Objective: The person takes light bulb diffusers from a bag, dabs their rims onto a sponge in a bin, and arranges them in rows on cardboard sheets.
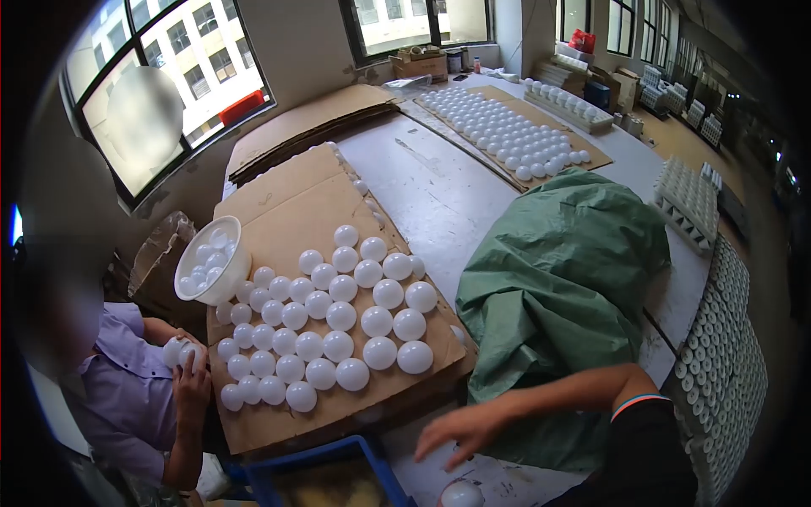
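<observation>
Right grip (pixel 467 428) empty, fingers apart, near ball (pixel 462 494); a knock could roll it. Left grip unseen.

A short, loose black fabric sleeve (pixel 657 448) covers the wearer's right upper arm, its cloth plain down to a narrow curved hem band (pixel 639 401) striped in white, orange and blue-green, while the forearm (pixel 562 395) and right hand (pixel 463 432) are bare

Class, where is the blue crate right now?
In the head view, the blue crate sits at the bottom edge, left of centre, just below the globe-laden cardboard and left of the person's right hand.
</observation>
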`<act>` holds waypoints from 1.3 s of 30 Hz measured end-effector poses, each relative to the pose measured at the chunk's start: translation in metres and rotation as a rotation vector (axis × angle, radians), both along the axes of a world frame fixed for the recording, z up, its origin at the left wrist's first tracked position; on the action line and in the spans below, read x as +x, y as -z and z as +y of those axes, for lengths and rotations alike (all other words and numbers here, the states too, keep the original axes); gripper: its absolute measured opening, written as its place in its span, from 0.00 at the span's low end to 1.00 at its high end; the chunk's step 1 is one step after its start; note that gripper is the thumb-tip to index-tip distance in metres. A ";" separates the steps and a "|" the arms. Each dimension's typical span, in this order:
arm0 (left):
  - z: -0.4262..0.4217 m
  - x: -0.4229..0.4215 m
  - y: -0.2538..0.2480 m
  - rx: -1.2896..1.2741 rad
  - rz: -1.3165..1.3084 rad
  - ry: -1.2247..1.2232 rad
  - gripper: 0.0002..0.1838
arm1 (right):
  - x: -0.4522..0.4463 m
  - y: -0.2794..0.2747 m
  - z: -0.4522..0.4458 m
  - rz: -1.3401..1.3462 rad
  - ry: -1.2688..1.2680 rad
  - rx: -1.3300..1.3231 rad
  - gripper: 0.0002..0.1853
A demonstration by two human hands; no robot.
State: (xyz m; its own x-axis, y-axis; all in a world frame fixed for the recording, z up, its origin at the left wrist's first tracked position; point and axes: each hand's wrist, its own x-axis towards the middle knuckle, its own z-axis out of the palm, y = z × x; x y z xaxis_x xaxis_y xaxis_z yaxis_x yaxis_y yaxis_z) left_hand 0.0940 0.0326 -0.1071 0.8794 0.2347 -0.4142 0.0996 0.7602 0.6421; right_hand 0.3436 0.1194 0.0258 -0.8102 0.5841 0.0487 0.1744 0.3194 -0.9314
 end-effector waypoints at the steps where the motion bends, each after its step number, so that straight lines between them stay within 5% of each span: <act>1: -0.003 -0.001 -0.009 0.001 -0.003 -0.002 0.45 | -0.012 0.011 -0.041 0.036 -0.005 -0.032 0.29; 8: -0.062 -0.031 -0.060 -0.102 0.012 -0.118 0.47 | -0.052 -0.015 -0.156 0.127 0.253 -0.076 0.36; 12: -0.103 -0.061 -0.093 -0.200 0.030 -0.289 0.48 | -0.065 -0.017 -0.169 0.173 0.077 -0.236 0.37; 14: -0.101 -0.069 -0.110 -0.176 -0.065 -0.183 0.50 | -0.074 -0.037 -0.169 0.166 0.017 -0.205 0.36; 18: -0.112 -0.072 -0.122 -0.100 0.006 -0.580 0.42 | -0.092 -0.041 -0.169 0.021 0.356 -0.133 0.34; 20: -0.119 -0.085 -0.119 0.177 0.116 -0.680 0.32 | -0.103 -0.044 -0.163 -0.065 0.476 -0.227 0.34; 24: -0.123 -0.103 -0.126 0.093 0.218 -0.792 0.23 | -0.138 -0.032 -0.153 -0.009 0.446 -0.199 0.34; 28: -0.136 -0.134 -0.112 -0.098 -0.057 -0.948 0.18 | -0.171 -0.024 -0.116 0.395 0.305 -0.989 0.32; 30: -0.141 -0.146 -0.110 -0.092 -0.167 -1.040 0.18 | -0.196 -0.031 -0.091 0.439 0.363 -1.023 0.34; 32: -0.139 -0.155 -0.105 -0.184 -0.235 -1.223 0.20 | -0.227 -0.014 -0.061 0.208 0.372 -0.731 0.29; 34: -0.138 -0.160 -0.108 -0.178 -0.167 -1.276 0.22 | -0.257 0.028 -0.031 -0.077 0.450 0.137 0.27; 36: -0.133 -0.162 -0.109 -0.150 -0.053 -1.302 0.23 | -0.273 0.054 -0.012 -0.452 0.378 0.481 0.27; 39: -0.127 -0.162 -0.102 -0.132 -0.027 -1.186 0.23 | -0.288 0.135 -0.002 -0.640 0.208 0.713 0.26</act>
State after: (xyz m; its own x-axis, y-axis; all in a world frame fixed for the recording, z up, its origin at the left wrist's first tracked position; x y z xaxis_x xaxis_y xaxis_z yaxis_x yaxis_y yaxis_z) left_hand -0.0677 -0.0942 -0.0052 0.1515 0.8636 -0.4808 -0.7214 0.4291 0.5435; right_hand 0.0558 0.1178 -0.1094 -0.6904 0.7226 0.0328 0.6962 0.6761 -0.2414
